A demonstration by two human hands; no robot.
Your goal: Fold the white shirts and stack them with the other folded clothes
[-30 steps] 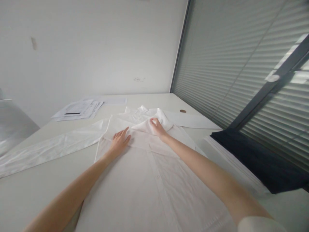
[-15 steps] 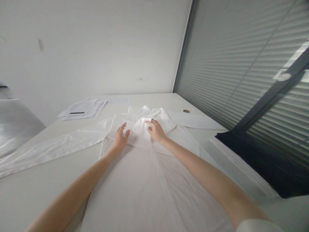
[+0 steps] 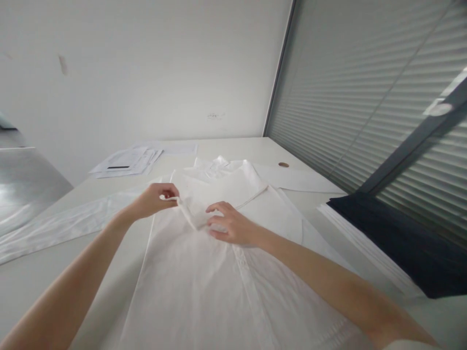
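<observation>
A white shirt (image 3: 204, 287) lies spread on the pale table, its collar (image 3: 248, 175) toward the far side. One long sleeve (image 3: 87, 218) stretches out to the left. My left hand (image 3: 160, 198) pinches a lifted edge of the white cloth near the shirt's upper left part. To its right, my right hand (image 3: 229, 224) rests over the upper front, fingers spread and slightly curled, with nothing gripped between them.
Printed papers (image 3: 127, 159) lie at the back left of the table (image 3: 226, 146). On the right are a dark folded cloth (image 3: 394, 243) and a white stack (image 3: 368, 248) beside the window blinds. A round brown-rimmed hole (image 3: 283, 165) shows at the back.
My left hand has moved left and taken hold of the cloth edge, raising it. My right hand has come nearer, down from the collar area, with its fingers spread. The cloth near the collar has shifted.
</observation>
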